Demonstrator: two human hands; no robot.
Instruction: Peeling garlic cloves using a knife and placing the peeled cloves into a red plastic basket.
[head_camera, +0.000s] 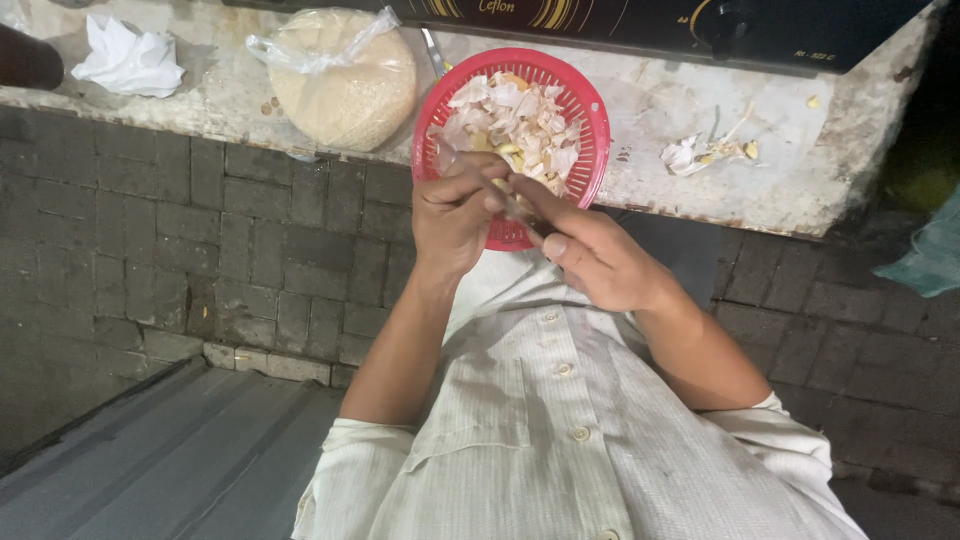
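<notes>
fingers (470, 190) around knife (512, 203), over basket (596, 140)

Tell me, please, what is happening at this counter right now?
A person in a pale striped shirt holds both hands over a red plastic basket of peelings at the edge of a stone counter. The right hand grips a knife against a small piece pinched in the left hand. A tied bag of grain and a crumpled tissue lie to the left.

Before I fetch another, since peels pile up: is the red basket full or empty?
Nearly full: the red basket holds pale peels heaped about to its rim.
</notes>
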